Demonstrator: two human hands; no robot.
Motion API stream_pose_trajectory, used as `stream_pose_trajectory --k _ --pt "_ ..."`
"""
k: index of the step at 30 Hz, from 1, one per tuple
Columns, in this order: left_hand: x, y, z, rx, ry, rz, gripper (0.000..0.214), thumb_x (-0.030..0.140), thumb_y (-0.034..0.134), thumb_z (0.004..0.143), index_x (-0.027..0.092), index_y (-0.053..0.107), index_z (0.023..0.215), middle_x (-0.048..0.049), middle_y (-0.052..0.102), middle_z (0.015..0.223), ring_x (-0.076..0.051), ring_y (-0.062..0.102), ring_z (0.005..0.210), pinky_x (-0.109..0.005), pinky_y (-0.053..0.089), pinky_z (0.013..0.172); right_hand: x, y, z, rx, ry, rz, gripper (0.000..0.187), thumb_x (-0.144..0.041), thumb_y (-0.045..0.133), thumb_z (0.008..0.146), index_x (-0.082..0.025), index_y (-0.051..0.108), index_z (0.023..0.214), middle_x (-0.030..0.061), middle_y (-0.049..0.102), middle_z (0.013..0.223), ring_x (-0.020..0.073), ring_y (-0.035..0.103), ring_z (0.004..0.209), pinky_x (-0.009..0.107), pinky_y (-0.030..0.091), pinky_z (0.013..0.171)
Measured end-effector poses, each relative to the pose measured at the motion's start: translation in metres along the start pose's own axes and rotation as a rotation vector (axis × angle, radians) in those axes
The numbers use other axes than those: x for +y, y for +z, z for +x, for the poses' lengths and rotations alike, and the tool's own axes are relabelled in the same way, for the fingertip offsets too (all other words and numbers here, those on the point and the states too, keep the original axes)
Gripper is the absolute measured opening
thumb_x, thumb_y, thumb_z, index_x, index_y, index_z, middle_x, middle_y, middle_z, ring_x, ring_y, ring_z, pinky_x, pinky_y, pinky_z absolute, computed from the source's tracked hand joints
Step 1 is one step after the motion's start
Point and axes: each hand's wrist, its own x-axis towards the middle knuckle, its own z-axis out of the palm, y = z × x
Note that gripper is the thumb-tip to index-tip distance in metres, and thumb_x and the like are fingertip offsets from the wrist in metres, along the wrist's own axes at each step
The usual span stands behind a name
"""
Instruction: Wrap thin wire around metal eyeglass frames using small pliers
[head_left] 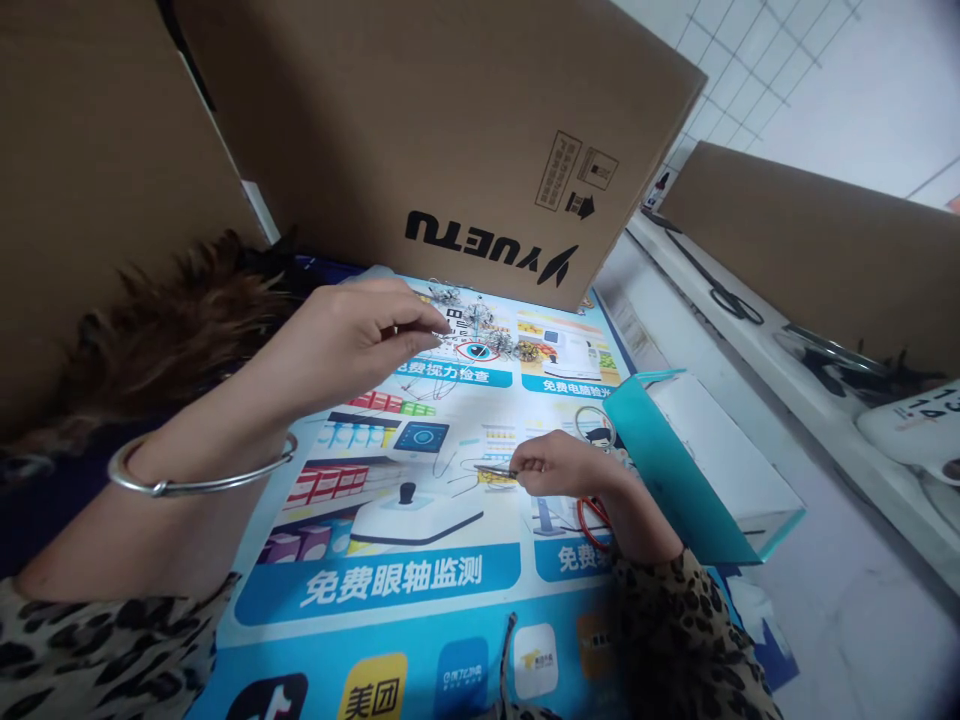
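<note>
Left hand (352, 340): hovered above the far-left part of the poster (420, 575), thumb and forefinger pinched tight on a small metal piece (444, 326), too fine to identify.
Bangle (195, 480): circled the left wrist, over the poster's left edge.
Metal bits (487, 335): lay heaped at the poster's far end, just beside the left fingertips.
Right hand (574, 465): rested near the poster's right side, fingers closed on a slim tool (495, 469) that pointed toward the poster's middle.
Metal ring (595, 422): lay on the poster, just beyond the right hand.
Teal box (675, 480): stood at the poster's right edge, close to the right hand.
Cardboard carton (450, 130): stood at the poster's far end.
Scissors (724, 295): lay well right of the poster, on a white ledge.
</note>
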Motion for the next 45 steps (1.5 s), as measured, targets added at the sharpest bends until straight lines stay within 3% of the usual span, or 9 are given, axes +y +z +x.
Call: stream_pose_trajectory --k 2,16,21,26,45 --pt "0.000 0.000 0.000 0.004 0.004 -0.001 0.022 0.021 0.048 0.084 0.015 0.066 0.096 -0.0047 0.064 0.093 -0.016 0.056 0.087 -0.026 0.042 0.077 0.001 -0.007 -0.004 -0.060 -0.018 -0.051 0.018 -0.014 0.048 0.068 -0.016 0.063 0.079 -0.0018 0.060 0.067 0.0091 0.049 0.060 0.019 0.034 0.056" --pt "-0.002 0.005 0.000 -0.003 0.006 0.050 0.021 0.026 0.049 0.083 0.021 0.065 0.096 -0.0021 0.065 0.096 -0.017 0.057 0.091 -0.027 0.042 0.078 0.018 -0.020 -0.012 -0.035 0.048 -0.131 0.021 -0.016 0.045 0.070 -0.016 0.063 0.081 0.0001 0.061 0.070 0.0110 0.048 0.063 0.020 0.031 0.056" --pt "-0.001 0.007 0.000 -0.015 0.008 0.043 0.022 0.027 0.048 0.083 0.019 0.066 0.094 -0.0026 0.065 0.095 -0.017 0.057 0.090 -0.026 0.042 0.080 0.023 -0.022 -0.013 -0.106 0.055 -0.216 0.017 -0.015 0.046 0.069 -0.016 0.062 0.074 0.0005 0.061 0.069 0.0111 0.048 0.061 0.021 0.029 0.054" --pt "-0.003 0.008 -0.001 -0.012 0.011 0.044 0.023 0.028 0.048 0.084 0.020 0.065 0.096 -0.0021 0.065 0.096 -0.017 0.057 0.090 -0.026 0.042 0.080 0.023 -0.024 -0.016 -0.131 0.035 -0.216 0.018 -0.018 0.047 0.072 -0.017 0.063 0.081 0.0006 0.062 0.074 0.0107 0.047 0.061 0.022 0.029 0.054" --pt "-0.001 0.012 -0.001 -0.029 0.010 0.039 0.023 0.029 0.048 0.083 0.019 0.066 0.095 -0.0029 0.065 0.098 -0.018 0.057 0.091 -0.026 0.042 0.080 0.024 -0.010 -0.006 -0.222 -0.013 -0.321 0.018 -0.020 0.047 0.071 -0.014 0.064 0.073 0.0014 0.062 0.069 0.0105 0.046 0.058 0.022 0.027 0.053"
